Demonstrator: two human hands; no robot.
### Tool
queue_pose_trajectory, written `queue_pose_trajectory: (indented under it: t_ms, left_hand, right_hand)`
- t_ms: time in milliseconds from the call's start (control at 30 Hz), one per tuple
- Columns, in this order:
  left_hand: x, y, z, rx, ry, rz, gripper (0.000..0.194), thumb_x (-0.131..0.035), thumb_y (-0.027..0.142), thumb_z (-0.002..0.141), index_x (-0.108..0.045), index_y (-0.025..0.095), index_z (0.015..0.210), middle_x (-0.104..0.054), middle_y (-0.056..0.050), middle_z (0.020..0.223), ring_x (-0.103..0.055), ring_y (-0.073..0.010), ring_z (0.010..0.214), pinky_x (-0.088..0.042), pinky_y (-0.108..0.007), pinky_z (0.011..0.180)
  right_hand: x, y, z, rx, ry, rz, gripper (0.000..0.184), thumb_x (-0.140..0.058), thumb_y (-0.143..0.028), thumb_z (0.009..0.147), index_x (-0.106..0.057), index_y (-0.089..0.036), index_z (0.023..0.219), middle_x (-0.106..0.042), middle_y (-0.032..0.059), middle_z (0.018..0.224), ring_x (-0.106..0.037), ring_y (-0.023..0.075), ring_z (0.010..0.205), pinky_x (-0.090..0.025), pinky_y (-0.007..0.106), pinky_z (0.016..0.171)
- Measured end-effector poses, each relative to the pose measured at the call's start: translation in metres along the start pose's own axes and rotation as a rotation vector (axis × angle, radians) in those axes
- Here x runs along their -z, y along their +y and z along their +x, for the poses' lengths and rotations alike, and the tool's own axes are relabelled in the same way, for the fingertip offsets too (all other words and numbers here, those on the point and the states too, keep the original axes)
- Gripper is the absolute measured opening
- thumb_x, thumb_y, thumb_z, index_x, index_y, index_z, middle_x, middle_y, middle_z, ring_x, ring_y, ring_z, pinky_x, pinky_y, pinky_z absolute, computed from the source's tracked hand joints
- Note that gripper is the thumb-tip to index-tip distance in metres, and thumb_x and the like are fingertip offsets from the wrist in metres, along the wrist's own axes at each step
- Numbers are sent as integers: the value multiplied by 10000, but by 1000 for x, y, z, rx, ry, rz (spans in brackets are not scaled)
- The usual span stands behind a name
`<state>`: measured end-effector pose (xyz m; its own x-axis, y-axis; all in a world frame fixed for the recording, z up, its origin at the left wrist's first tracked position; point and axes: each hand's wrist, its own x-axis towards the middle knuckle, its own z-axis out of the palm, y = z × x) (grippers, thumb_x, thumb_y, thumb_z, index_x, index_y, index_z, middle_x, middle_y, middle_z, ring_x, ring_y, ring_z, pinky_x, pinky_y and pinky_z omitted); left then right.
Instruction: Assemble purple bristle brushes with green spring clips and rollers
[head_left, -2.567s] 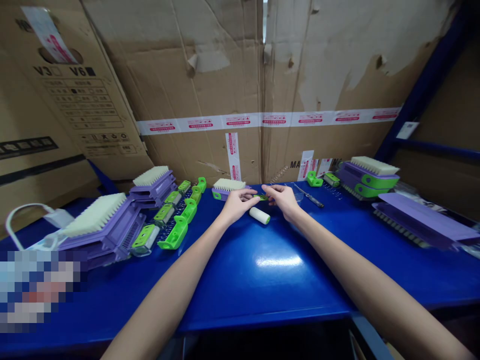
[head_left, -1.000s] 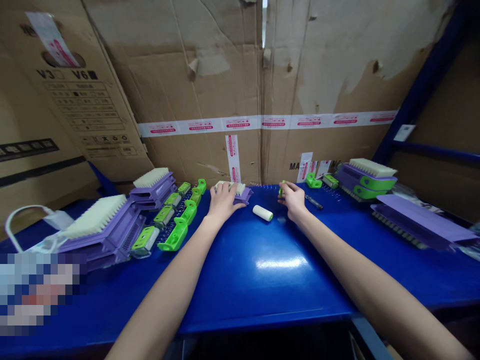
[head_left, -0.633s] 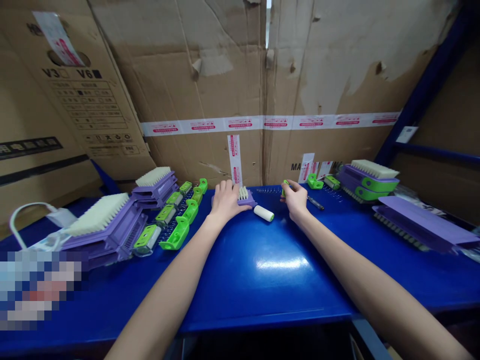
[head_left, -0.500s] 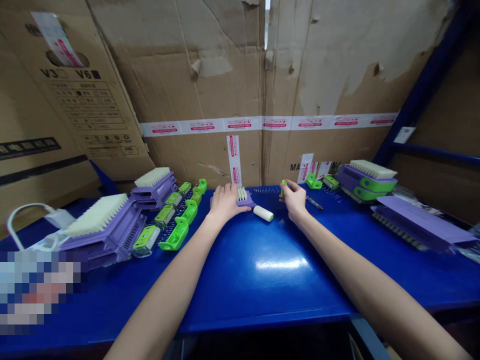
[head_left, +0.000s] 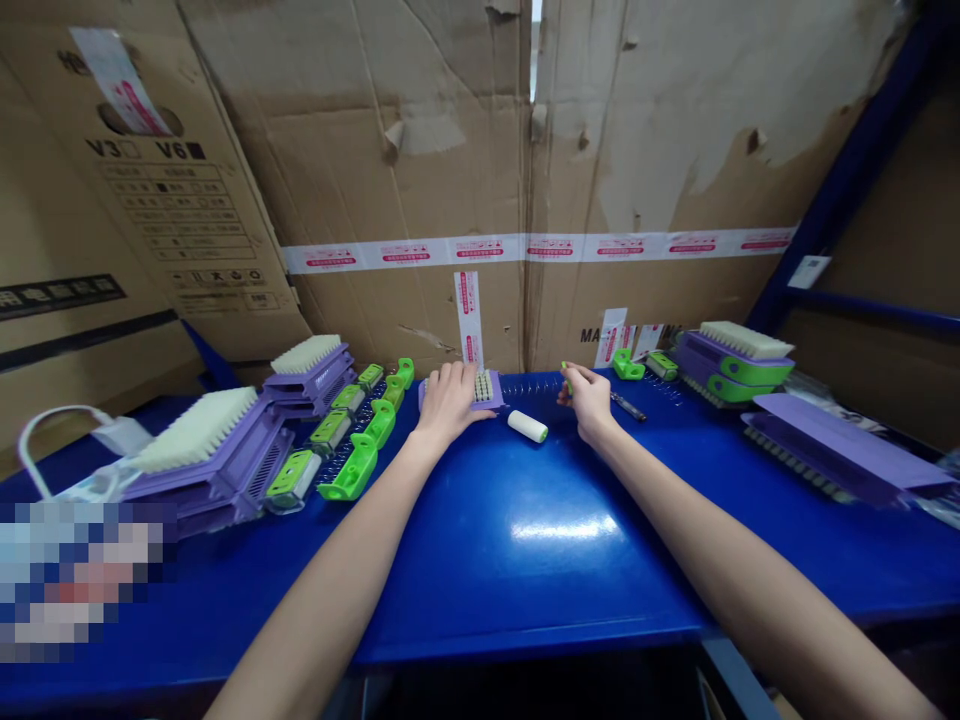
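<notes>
My left hand (head_left: 448,400) lies over a purple brush (head_left: 489,388), fingers across its top and thumb along its near edge. Pale bristles face up beside the fingers; the palm hides the rest. My right hand (head_left: 586,398) pinches a small green plastic piece (head_left: 567,376), mostly covered by the fingers. Between the hands, a white roller (head_left: 527,427) with a green end rests on the table. Behind it lie thin metal springs (head_left: 534,387). A dark pen-like tool (head_left: 628,406) lies just right of my right hand.
At left stand stacked purple brushes (head_left: 225,450), a row of green-topped metal pieces (head_left: 294,474) and green brackets (head_left: 352,468). More purple-and-green brushes (head_left: 739,365) and a purple brush lying bristles down (head_left: 847,445) are at right. Cardboard (head_left: 405,180) walls the back of the blue table (head_left: 480,560).
The green piece in my right hand has turned and now shows less. The purple brush under my left hand has shifted slightly, showing more of its bristles.
</notes>
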<state>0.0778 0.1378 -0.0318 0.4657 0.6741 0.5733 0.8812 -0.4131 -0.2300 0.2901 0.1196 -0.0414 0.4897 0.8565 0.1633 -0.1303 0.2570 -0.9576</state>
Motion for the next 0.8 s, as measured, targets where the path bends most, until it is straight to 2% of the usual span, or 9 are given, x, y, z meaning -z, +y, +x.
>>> queue_pose_trajectory:
  t_ms: [133,300,500,667,800]
  left_hand:
    - [-2,1,-1,-25,54,-10,806,-683,564,669,-399,109,1271,-532,-143,1050,-481,-292,947,-393,-381,773]
    - [-2,4,-2,-62,85,-91,640,-653,526,719,-473,121,1181,-522,-145,1054,-472,-289,968,-386,-384,803]
    - [-2,12,-4,-85,90,-93,557,-623,495,758,-466,144,1161,-523,-147,1085,-475,-286,973,-376,-391,816]
    - [-3,19,-5,-70,106,-85,545,-610,499,763,-467,144,1151,-519,-162,1118,-471,-302,989,-372,-403,814]
    - [-3,21,-6,-54,129,-97,535,-603,493,769,-470,138,1147,-512,-169,1146,-468,-305,1006,-375,-403,825]
  right_hand:
    - [-2,-2,-3,-11,-40,18,334,-628,-297,648,-642,-136,941,-530,-46,558,-489,85,462,-445,223,439]
    - [-4,-1,-5,-21,-186,19,402,-649,-270,637,-635,-134,1015,-593,-22,636,-567,108,548,-485,232,485]
    - [-9,8,-9,67,-309,-52,363,-686,-264,646,-659,-140,986,-682,23,726,-621,135,631,-522,270,607]
    - [-15,12,-15,146,-340,-108,397,-723,-268,622,-660,-138,992,-705,44,795,-641,155,698,-522,302,700]
    - [-17,14,-17,151,-369,-156,419,-723,-283,638,-649,-126,1019,-715,73,856,-656,173,766,-522,314,743]
